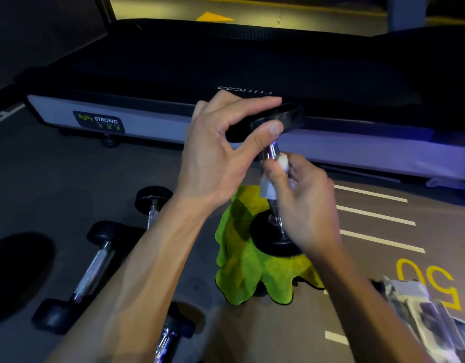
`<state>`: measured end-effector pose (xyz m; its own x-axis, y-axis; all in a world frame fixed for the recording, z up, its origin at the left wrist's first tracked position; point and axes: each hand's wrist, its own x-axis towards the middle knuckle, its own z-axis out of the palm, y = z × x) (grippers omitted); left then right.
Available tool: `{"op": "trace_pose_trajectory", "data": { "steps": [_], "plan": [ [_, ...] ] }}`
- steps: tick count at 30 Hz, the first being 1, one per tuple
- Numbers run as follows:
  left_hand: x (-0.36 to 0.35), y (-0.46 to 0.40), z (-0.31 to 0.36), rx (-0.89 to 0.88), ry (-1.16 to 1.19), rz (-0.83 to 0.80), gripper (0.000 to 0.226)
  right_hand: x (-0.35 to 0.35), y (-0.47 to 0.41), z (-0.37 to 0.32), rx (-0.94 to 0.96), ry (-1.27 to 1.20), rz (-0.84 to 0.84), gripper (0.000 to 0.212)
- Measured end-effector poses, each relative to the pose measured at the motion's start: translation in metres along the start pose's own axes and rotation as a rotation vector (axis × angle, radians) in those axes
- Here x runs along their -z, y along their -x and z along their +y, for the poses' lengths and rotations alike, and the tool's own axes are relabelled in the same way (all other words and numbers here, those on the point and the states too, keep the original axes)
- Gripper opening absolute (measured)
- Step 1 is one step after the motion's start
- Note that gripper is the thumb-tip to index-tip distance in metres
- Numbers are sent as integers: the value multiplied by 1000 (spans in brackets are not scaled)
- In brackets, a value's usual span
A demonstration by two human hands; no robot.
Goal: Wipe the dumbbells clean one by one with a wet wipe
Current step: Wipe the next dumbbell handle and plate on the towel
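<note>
The grey floor (69,179) carries dumbbells (95,260), a green cloth (239,271) and a treadmill (226,61).

Treadmill (226,119) sticker (99,121) reads "BODY STRONG"; floor (357,271) marking (428,281) probably "50".

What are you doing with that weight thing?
A person is cleaning a dumbbell that stands on end on a green cloth. The left hand grips its top end to steady it, while the right hand holds a white wet wipe wrapped round the shiny handle. More dumbbells lie on the floor to the left.
</note>
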<state>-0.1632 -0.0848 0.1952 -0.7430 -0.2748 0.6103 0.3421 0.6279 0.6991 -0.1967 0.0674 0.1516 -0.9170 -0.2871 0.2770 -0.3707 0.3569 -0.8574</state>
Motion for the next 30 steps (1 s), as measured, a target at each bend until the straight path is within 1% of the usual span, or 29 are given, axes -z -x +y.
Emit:
{"op": "trace_pose_trajectory", "data": {
  "steps": [2,3,5,6,7,8,9,11,12,14,16,18,21,23,25,27,30],
  "plan": [
    [0,0,2,0,12,-25,26,8,-11,1,-144,-224,-85,48],
    [0,0,3,-4,15,-39,27,12,-15,1,-193,-285,-126,55],
    [-2,0,6,-15,15,-62,27,16,-17,-1,-219,-314,-154,59],
    [-2,-1,7,-16,11,-64,28,16,-14,-3,-195,-276,-150,56],
    [-3,-1,7,-13,9,-60,28,15,-10,-5,-140,-198,-140,49],
    [-3,-1,7,-10,8,-54,28,14,-3,-9,-83,-96,-143,38],
    [-4,-1,6,-8,7,-45,28,11,3,-11,-55,18,-165,35],
    [-4,0,4,1,10,-21,27,4,13,-18,-58,249,-223,61],
    [-3,0,3,7,12,-10,26,1,16,-22,-71,325,-246,69],
    [-4,1,3,20,18,-8,26,-3,19,-28,-91,375,-257,74],
    [-4,1,3,30,26,-13,26,-4,22,-29,-99,320,-244,74],
    [-4,1,4,30,25,-13,26,-3,27,-28,-52,246,-215,70],
    [-5,2,6,26,33,-9,27,-1,37,-25,49,87,-67,59],
    [-5,2,7,34,47,-16,28,1,38,-18,96,37,-4,51],
    [-4,2,6,35,46,-23,28,3,34,-13,105,48,17,47],
    [-4,2,6,32,38,-22,29,5,25,-10,65,105,26,47],
    [-2,2,5,29,22,-11,29,11,13,-9,23,143,-57,43]
  ]
}}
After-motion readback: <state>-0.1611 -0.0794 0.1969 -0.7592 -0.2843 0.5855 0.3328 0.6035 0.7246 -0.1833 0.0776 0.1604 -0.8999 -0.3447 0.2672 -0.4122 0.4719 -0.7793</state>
